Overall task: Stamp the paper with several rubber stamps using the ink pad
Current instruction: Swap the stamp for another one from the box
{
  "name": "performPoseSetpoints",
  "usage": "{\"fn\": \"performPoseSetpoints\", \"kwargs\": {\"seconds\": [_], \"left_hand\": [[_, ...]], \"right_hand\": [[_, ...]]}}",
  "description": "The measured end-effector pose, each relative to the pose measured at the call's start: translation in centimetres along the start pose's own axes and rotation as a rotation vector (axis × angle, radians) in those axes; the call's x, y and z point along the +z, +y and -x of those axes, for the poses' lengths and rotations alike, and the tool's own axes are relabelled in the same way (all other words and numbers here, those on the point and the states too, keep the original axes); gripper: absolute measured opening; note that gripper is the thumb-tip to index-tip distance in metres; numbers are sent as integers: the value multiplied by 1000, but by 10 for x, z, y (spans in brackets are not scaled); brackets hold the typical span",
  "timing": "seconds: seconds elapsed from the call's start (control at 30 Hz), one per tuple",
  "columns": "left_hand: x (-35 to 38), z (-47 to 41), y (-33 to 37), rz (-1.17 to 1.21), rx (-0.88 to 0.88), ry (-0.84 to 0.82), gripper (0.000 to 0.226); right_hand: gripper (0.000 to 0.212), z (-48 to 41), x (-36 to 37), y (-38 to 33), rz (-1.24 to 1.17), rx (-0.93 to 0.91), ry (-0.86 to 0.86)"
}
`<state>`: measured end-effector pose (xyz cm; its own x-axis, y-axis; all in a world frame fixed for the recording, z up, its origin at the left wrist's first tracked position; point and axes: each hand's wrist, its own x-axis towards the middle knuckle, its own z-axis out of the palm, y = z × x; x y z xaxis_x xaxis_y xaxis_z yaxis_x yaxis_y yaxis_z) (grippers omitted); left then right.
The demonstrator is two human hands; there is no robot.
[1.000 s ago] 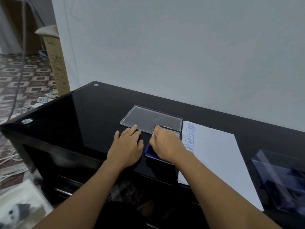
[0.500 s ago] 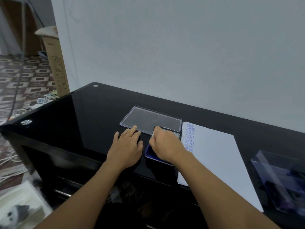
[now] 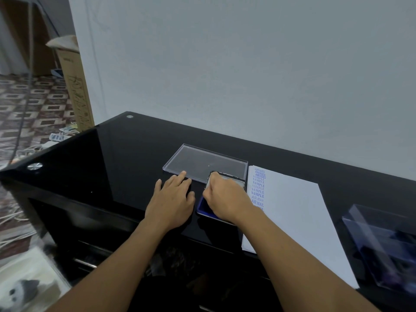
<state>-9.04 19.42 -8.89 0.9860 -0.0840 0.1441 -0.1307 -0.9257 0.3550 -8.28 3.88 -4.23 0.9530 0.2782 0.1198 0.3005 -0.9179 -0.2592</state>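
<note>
On the black counter (image 3: 126, 158) two hands are at work. The left hand (image 3: 172, 201) lies palm down, fingers straight and holding nothing, its forefinger tip touching the near edge of one clear lid (image 3: 204, 163). Just beside it is one blue ink pad (image 3: 203, 208). The right hand (image 3: 225, 197) arches over the pad with fingers curled down; what they grip is hidden. Just right of the pad lies one paper (image 3: 292, 210) with one column of blue marks: three AMENDED, several SAMPLE, then AIR MAIL. Farthest right stands one clear box (image 3: 380, 244).
</note>
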Motion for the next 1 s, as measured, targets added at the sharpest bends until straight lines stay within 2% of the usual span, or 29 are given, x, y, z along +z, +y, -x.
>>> {"fn": "performPoseSetpoints", "kwargs": {"seconds": [0.3, 1.0], "left_hand": [[-1, 0, 0, -8, 3, -4, 49], [-2, 1, 2, -10, 7, -1, 50]], "right_hand": [[15, 2, 2, 0, 32, -28, 16], [14, 4, -2, -1, -78, -4, -22]]}}
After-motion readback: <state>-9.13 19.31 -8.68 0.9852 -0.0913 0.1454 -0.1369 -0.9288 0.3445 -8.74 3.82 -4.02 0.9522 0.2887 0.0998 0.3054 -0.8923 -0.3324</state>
